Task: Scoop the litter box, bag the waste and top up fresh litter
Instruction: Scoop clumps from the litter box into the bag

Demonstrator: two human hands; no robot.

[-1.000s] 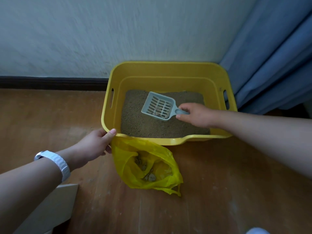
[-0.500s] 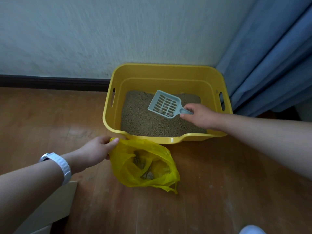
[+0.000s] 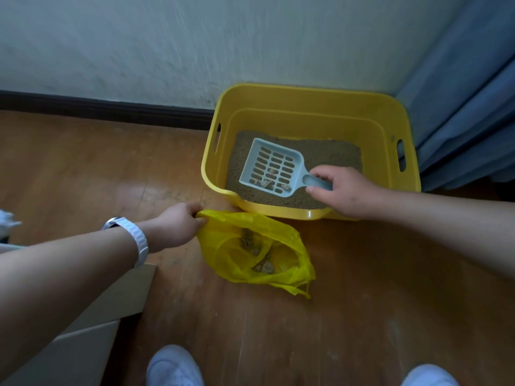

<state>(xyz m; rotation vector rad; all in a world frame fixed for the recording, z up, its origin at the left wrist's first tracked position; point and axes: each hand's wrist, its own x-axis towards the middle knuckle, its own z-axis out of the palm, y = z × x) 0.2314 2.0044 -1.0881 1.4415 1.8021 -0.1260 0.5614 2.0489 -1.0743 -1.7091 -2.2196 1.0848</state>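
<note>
Several clumps already lie in the yellow bag [image 3: 256,252] whose rim the left hand [image 3: 178,227] pinches, while the right hand [image 3: 342,190] grips the scoop [image 3: 274,169] holding more over the litter box [image 3: 312,107]; topping up remains.

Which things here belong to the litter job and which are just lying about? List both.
Job in hand: yellow litter box, litter, grey scoop holding clumps, right hand gripping its handle, yellow bag, left hand gripping its edge.

Lying about: blue curtain, white watch, white shoes, pale box at lower left.
</note>
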